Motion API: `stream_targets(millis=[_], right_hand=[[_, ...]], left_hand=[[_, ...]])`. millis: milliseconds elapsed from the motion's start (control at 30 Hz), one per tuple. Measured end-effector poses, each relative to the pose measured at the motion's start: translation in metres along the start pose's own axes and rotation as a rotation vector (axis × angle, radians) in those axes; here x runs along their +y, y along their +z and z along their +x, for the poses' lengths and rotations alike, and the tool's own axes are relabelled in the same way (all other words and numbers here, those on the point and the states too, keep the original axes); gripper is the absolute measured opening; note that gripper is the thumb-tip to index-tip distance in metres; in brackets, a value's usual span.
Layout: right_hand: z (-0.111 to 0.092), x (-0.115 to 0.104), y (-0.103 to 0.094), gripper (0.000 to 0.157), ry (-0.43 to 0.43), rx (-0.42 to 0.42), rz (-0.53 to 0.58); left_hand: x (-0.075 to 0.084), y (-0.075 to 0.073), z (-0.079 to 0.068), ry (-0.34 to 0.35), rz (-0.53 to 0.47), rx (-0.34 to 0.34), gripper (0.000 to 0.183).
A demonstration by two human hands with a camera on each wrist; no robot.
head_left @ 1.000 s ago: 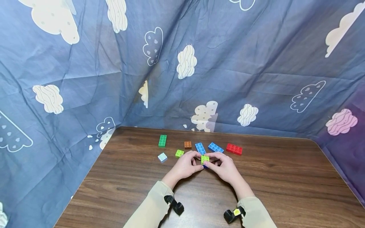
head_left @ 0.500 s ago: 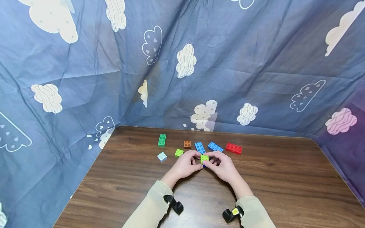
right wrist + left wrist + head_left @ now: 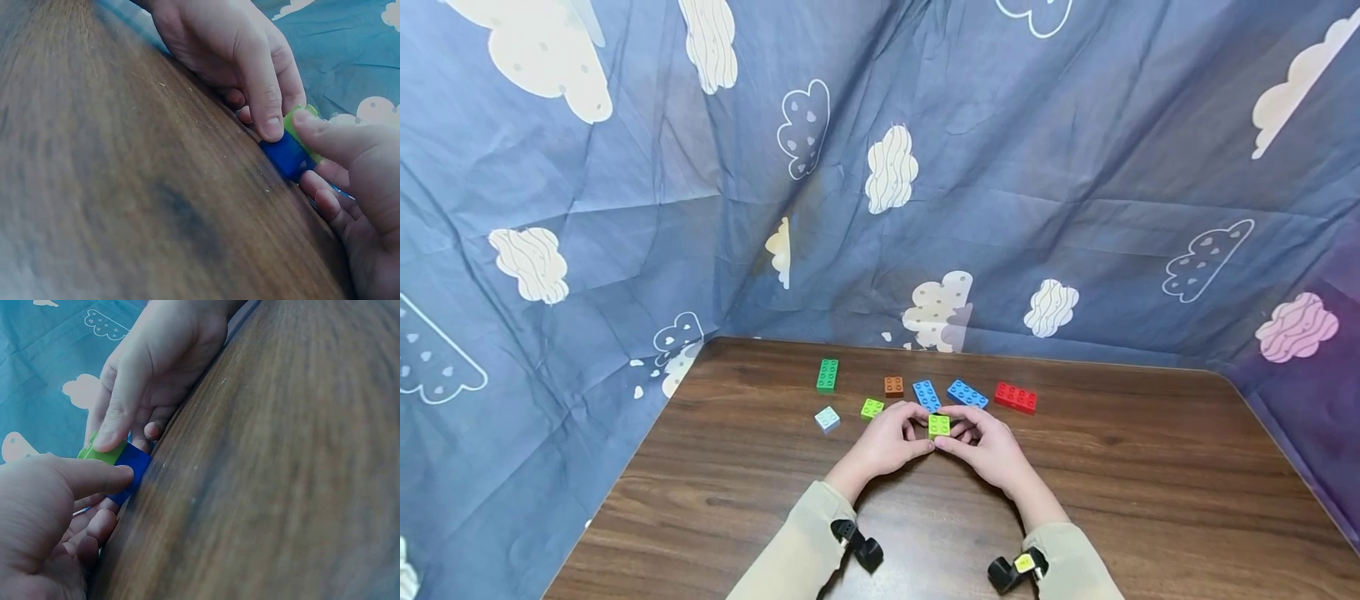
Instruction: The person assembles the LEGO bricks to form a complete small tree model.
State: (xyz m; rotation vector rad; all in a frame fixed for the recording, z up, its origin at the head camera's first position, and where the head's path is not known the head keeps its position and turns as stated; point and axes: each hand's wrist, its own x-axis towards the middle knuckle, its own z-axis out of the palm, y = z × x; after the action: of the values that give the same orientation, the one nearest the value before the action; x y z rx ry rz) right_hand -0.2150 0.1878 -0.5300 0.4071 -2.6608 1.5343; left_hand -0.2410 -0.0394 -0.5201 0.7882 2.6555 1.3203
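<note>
A lime green brick (image 3: 939,426) sits on top of a dark blue brick (image 3: 132,467), close over the wooden table between both hands. My left hand (image 3: 891,437) pinches the blue brick, its thumb pressed on the near side. From the other side, my right hand (image 3: 983,442) pinches the green brick, thumb on its near face and index finger behind. In the right wrist view the green brick (image 3: 294,125) lies flush along the blue one. From the head, the green brick covers nearly all of the blue brick.
Behind the hands lie two blue bricks (image 3: 967,394), a red brick (image 3: 1016,397), a brown brick (image 3: 893,386) and a green brick (image 3: 827,376). A second lime brick (image 3: 872,408) and a pale blue brick (image 3: 827,418) lie left. A cloud-patterned curtain (image 3: 850,250) borders the table (image 3: 1135,467).
The right thumb has slid from the green brick's top edge down its near side. Less of the blue brick shows beneath it. The head view has tilted slightly; the loose bricks stay put.
</note>
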Motion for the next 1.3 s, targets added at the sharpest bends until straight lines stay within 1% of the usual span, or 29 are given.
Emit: stream_targets(millis=[167, 267, 433, 633, 733, 867, 1067, 1300], right_hand=[[-0.0007, 0.0003, 0.001, 0.038, 0.011, 0.005, -0.008], [-0.0003, -0.0016, 0.0008, 0.034, -0.002, 0.016, -0.022], [0.0018, -0.0048, -0.0002, 0.032, -0.024, 0.03, -0.045], [0.0027, -0.0057, -0.0004, 0.033, -0.022, 0.025, -0.025], [0.0023, -0.0061, -0.0009, 0.034, -0.003, 0.021, -0.001], [0.0019, -0.0038, -0.0015, 0.037, 0.027, 0.006, 0.019], [0.0021, 0.0016, -0.0011, 0.044, 0.027, -0.008, 0.021], [0.0021, 0.0013, -0.0005, 0.04, 0.047, -0.016, 0.014]], left_hand=[[-0.0009, 0.0015, -0.0004, -0.003, -0.001, -0.004, 0.035], [-0.0002, 0.0009, -0.0003, -0.006, 0.0, -0.008, 0.036], [0.0008, -0.0011, 0.001, 0.001, 0.005, -0.009, 0.035], [0.002, -0.0031, 0.0012, -0.003, 0.001, -0.011, 0.035], [0.0017, -0.0031, 0.0015, -0.002, 0.001, -0.011, 0.035], [0.0008, -0.0021, 0.0014, -0.002, -0.001, -0.011, 0.034], [0.0011, -0.0011, 0.0005, -0.003, -0.013, -0.009, 0.034], [0.0008, -0.0005, -0.0006, -0.016, -0.021, -0.009, 0.034]])
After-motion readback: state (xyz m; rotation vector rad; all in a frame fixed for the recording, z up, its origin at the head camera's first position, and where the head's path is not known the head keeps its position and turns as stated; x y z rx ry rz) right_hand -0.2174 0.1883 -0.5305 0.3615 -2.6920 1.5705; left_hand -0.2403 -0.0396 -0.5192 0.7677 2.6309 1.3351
